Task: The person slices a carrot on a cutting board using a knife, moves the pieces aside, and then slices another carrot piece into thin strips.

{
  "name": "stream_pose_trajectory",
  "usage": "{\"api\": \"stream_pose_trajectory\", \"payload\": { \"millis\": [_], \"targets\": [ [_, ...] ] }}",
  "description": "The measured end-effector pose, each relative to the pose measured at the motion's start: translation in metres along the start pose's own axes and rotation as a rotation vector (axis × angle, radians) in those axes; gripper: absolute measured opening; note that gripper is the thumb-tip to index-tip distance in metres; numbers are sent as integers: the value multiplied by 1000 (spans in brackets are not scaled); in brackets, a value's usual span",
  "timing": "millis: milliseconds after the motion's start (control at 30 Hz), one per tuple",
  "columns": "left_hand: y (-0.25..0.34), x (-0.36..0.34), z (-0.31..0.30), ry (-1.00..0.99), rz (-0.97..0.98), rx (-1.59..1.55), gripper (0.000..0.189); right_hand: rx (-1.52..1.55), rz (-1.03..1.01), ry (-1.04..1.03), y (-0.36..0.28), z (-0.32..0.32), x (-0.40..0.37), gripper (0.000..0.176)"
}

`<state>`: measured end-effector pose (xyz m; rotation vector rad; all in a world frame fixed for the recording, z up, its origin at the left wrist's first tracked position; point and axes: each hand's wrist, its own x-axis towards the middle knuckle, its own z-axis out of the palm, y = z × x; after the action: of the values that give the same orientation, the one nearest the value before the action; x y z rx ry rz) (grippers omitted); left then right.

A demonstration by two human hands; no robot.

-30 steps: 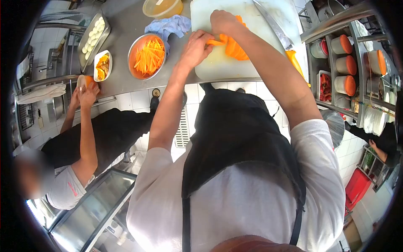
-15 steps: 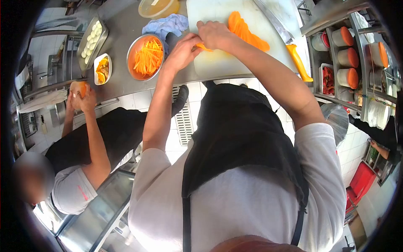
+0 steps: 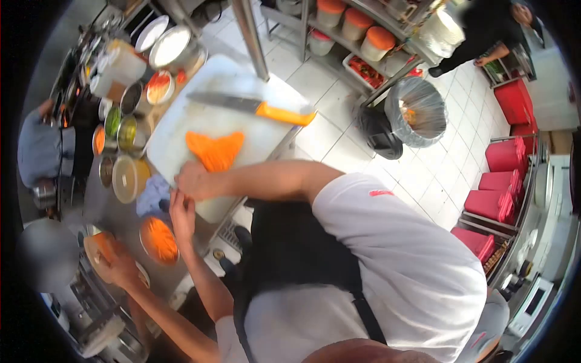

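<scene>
My right hand (image 3: pixel 195 181) and my left hand (image 3: pixel 181 213) meet at the near left edge of the white cutting board (image 3: pixel 175 130). Both have curled fingers pinched together, and whatever lies between them is hidden. Beyond my right hand, thin orange slices, which look like carrot (image 3: pixel 216 150), lie fanned on the board. A knife with a yellow handle (image 3: pixel 284 114) rests flat farther across the board. Beside my hands a blue cloth (image 3: pixel 154 195) lies crumpled. Left of my left forearm is a metal bowl holding orange strips (image 3: pixel 161 239).
A co-worker's hand (image 3: pixel 124 266) holds an orange piece at lower left. A plastic tub (image 3: pixel 130 178) and several small containers line the counter. A lined bin (image 3: pixel 416 115) stands on the floor beneath orange-lidded tubs (image 3: pixel 377 42). Red boxes (image 3: pixel 493 206) are at right.
My view has swung to the right, showing more floor and the bin. The orange piece seen between my hands earlier is now hidden. The co-worker's hands are now over the counter.
</scene>
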<state>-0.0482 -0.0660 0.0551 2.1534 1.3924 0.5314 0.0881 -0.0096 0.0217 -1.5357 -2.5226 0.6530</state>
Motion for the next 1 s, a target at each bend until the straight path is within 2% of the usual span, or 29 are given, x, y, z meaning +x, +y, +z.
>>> {"api": "stream_pose_trajectory", "payload": {
  "millis": [33,100,233,333,467,533,567,600,633,667,700,733,767,800,833,1000],
  "targets": [
    [0,-1,1,11,24,26,38,-12,-71,46,2,3,0,29],
    [-1,1,2,21,72,56,38,98,-77,50,4,2,6,21],
    [5,3,6,81,96,81,34,190,-124,294,7,12,5,14],
    [5,4,10,111,61,68,38,252,-93,267,3,-5,-7,13],
    [5,9,13,59,-64,83,52,222,-52,367,6,-1,-3,14],
    [-14,20,23,94,85,43,54,206,-14,413,2,12,2,15],
    [-22,10,23,116,114,31,55,195,-166,462,21,56,33,21],
    [-15,12,17,3,61,30,57,157,-241,458,24,58,41,26],
    [-21,10,24,70,54,95,53,131,-171,211,25,24,19,30],
    [-32,7,30,81,54,156,49,170,-356,299,33,24,16,36],
    [-25,5,25,26,-85,184,43,178,-410,140,31,-10,-1,24],
    [-13,11,18,-11,-142,131,36,77,-106,44,19,-18,-2,26],
    [-22,12,21,94,42,193,28,46,-95,151,19,-28,-11,31],
    [-8,13,10,70,18,119,25,93,-35,40,15,-42,-11,35],
    [-8,15,7,40,6,104,23,125,-37,65,14,-46,-15,32],
    [-31,46,-14,-137,20,130,20,254,27,334,33,-53,-14,29]
  ]
}}
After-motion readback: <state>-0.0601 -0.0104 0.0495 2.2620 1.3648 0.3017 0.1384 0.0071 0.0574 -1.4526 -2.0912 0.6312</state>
